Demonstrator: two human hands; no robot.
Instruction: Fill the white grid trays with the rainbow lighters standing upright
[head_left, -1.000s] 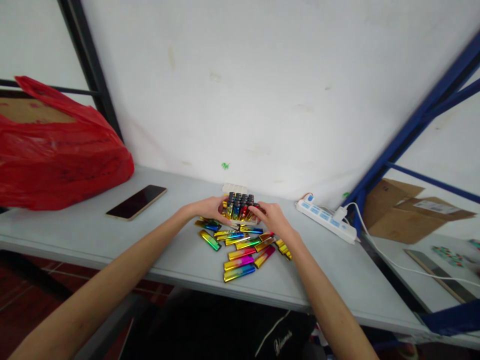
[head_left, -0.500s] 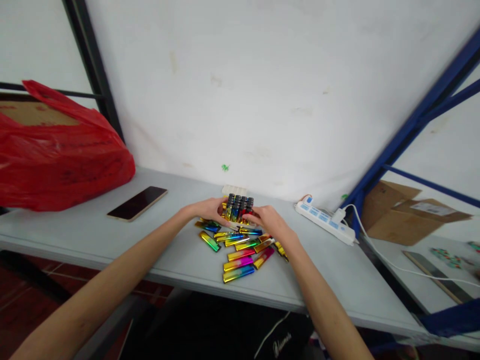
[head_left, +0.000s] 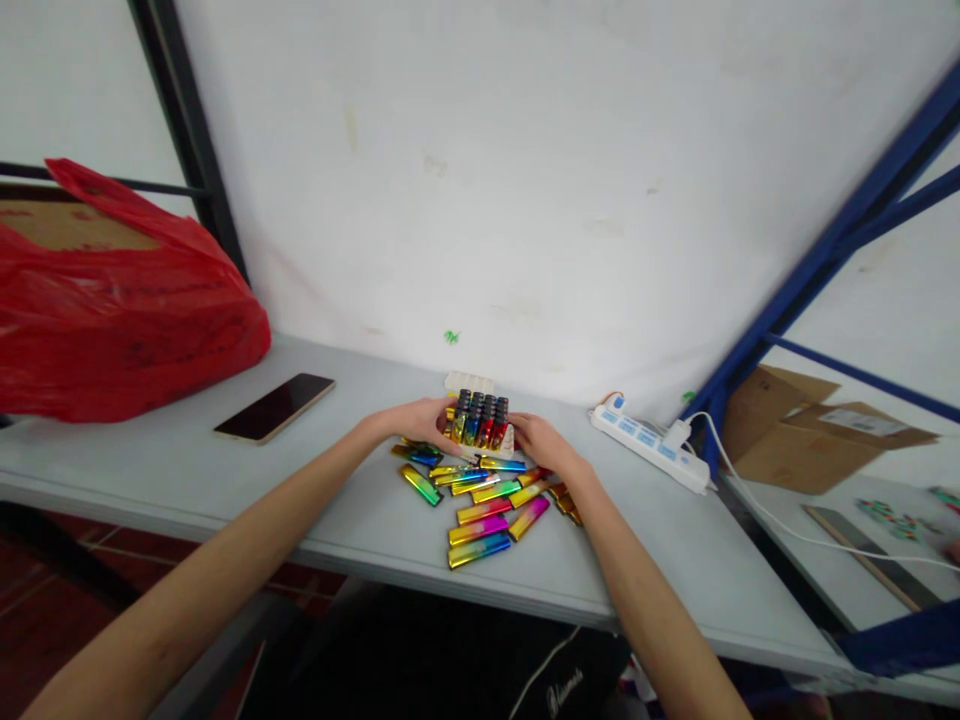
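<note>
Several shiny lighters (head_left: 478, 425) with black tops stand upright in rows in a pale tray (head_left: 501, 449) near the wall. My left hand (head_left: 429, 420) is curved round the left side of the tray, its thumb at the front. At the tray's right side is my right hand (head_left: 534, 440), its fingers touching the edge. In front of the tray, more metallic lighters lie loose on the table, among them a yellow and blue one (head_left: 478, 550) and a green one (head_left: 420, 484). A white piece (head_left: 469, 382) shows behind the upright rows.
On the grey table (head_left: 360, 520) a phone (head_left: 275, 408) lies at the left, beside a red plastic bag (head_left: 135, 310). A white power strip (head_left: 651, 446) with a cable sits at the right. An open cardboard box (head_left: 802, 440) stands beyond the blue frame (head_left: 840, 235).
My right hand has drawn back from the front of the upright lighters to the tray's right side, uncovering the red ones and the tray's front edge. My left hand has hardly moved.
</note>
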